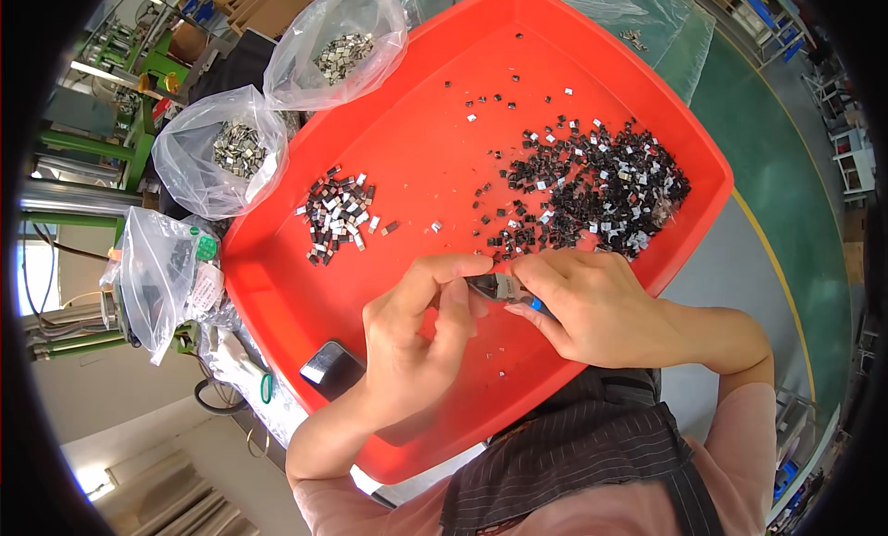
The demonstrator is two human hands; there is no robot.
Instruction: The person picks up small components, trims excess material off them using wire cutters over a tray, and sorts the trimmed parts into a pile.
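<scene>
- L hand (412, 346): thumb + index bent, tips drawn close tog. right by the tool head; tiny pc between them? can't tell, fingers block it.
- R hand (601, 314): closed round a plier-like tool (507, 287), metal head pointing L, bit of blue on handle; how far its jaws are open, can't tell.
- Tool loc: betw. both hands, above near part of red tray (425, 157).
- In tray, R side: big loose heap of blk/wht bits (620, 189), strays scattered toward far end. L side: smaller pile of blk/silver pcs (338, 212), well apart from heap.
- Outside tray, L: 2 clear bags, upper bag (301, 55) & lower bag (185, 157), both w/ small metal pcs inside.
- Dark phone-like obj (333, 367) nr L forearm, at tray's near-L part.
- Step (judgement): looks like fine hand work on 1 small pc at tool head, mid-action.
- Next move calls for (my read): steady L fingertips clear of tool's biting edge, light controlled R squeeze, pc kept over tray so scraps land inside.
</scene>
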